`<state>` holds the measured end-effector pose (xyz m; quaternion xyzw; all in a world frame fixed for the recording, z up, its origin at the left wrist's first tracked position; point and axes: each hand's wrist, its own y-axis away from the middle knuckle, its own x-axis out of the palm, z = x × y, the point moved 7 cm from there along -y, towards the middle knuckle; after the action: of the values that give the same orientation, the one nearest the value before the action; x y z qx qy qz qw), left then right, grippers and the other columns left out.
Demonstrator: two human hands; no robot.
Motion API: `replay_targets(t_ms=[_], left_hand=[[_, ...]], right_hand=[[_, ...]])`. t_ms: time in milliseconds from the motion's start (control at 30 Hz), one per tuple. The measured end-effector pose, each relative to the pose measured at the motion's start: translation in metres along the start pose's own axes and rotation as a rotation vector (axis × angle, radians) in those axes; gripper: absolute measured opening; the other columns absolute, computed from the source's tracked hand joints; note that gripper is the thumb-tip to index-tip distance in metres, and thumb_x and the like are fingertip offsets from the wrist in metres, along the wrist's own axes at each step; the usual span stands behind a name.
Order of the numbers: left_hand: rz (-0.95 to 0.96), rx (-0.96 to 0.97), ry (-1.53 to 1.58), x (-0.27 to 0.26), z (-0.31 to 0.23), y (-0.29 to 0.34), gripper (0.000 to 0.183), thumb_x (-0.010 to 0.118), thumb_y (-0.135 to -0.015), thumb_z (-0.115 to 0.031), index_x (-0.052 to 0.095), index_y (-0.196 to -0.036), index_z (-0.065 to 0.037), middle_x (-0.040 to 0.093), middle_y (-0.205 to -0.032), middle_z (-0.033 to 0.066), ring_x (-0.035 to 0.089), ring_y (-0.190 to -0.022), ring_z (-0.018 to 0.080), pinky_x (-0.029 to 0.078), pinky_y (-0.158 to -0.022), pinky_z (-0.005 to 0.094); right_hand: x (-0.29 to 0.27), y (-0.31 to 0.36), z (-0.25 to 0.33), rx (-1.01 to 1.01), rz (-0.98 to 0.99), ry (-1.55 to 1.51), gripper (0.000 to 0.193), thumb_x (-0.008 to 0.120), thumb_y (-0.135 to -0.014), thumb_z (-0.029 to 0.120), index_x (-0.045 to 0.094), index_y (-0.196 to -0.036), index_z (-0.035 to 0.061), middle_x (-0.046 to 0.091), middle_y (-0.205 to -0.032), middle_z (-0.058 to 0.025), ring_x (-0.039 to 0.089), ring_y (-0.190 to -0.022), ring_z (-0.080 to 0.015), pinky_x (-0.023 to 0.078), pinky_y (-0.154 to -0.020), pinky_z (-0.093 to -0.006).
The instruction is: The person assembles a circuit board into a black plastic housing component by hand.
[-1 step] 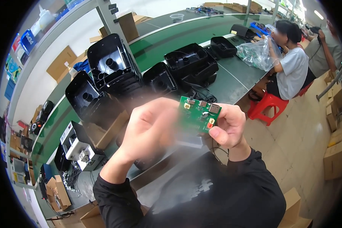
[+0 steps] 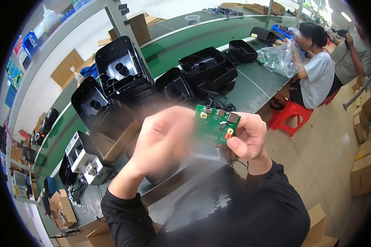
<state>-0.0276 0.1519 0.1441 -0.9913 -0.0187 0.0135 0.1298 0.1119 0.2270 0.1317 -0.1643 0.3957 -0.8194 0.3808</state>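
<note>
Between my hands is a green circuit board, tilted so its component side shows. Small metal ports line its top edge, and white and red connectors sit near its lower right corner. My right hand pinches the board's right edge, thumb in front and fingers curled behind. At the board's left edge, my left hand is closed against it; a hazy blur covers its fingertips and that part of the board, so the exact grip is hidden.
Black plastic housings stand stacked on the bench, with more beyond. A white-and-black device and an open cardboard box lie at left. To the right, a person on a red stool handles a clear plastic bag.
</note>
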Motion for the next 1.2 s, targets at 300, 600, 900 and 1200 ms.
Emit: replay_targets(t_ms=[300, 600, 900, 1200], left_hand=[[-0.017, 0.035, -0.012, -0.004, -0.001, 0.002, 0.019, 0.049, -0.092, -0.014, 0.059, -0.102, 0.0, 0.058, -0.074, -0.0018, 0.05, -0.059, 0.0025, 0.04, -0.052, 0.0189], [-0.035, -0.026, 0.03, -0.014, 0.006, 0.006, 0.019, 0.05, -0.091, -0.014, 0.058, -0.103, 0.0, 0.058, -0.073, -0.0004, 0.052, -0.057, 0.0046, 0.041, -0.05, 0.0201], [-0.092, 0.214, -0.305, -0.037, -0.01, 0.019, 0.016, 0.054, -0.09, -0.011, 0.056, -0.089, 0.005, 0.06, -0.072, 0.0069, 0.056, -0.059, 0.0087, 0.045, -0.05, 0.0196], [-0.219, 0.297, -0.496, -0.061, -0.02, 0.038, 0.018, 0.054, -0.089, -0.011, 0.056, -0.078, 0.003, 0.057, -0.066, 0.0026, 0.053, -0.056, 0.005, 0.041, -0.05, 0.017]], right_hand=[[0.004, -0.003, -0.004, 0.078, 0.003, -0.002, 0.017, 0.058, -0.067, 0.002, 0.06, -0.083, -0.0035, 0.062, -0.072, -0.0111, 0.06, -0.063, -0.0173, 0.047, -0.06, -0.0261], [0.007, -0.004, -0.011, 0.088, -0.017, -0.071, 0.013, 0.058, -0.071, 0.001, 0.06, -0.083, -0.0025, 0.064, -0.078, -0.0111, 0.06, -0.065, -0.0153, 0.047, -0.063, -0.0252], [0.025, -0.014, -0.021, 0.078, 0.068, -0.027, 0.011, 0.058, -0.072, -0.001, 0.057, -0.082, -0.0019, 0.06, -0.071, -0.0083, 0.057, -0.061, -0.0146, 0.046, -0.058, -0.0255], [0.055, -0.022, -0.029, 0.116, 0.131, -0.039, 0.009, 0.061, -0.074, 0.0, 0.057, -0.082, -0.0026, 0.06, -0.073, -0.0082, 0.056, -0.062, -0.0142, 0.046, -0.059, -0.0254]])
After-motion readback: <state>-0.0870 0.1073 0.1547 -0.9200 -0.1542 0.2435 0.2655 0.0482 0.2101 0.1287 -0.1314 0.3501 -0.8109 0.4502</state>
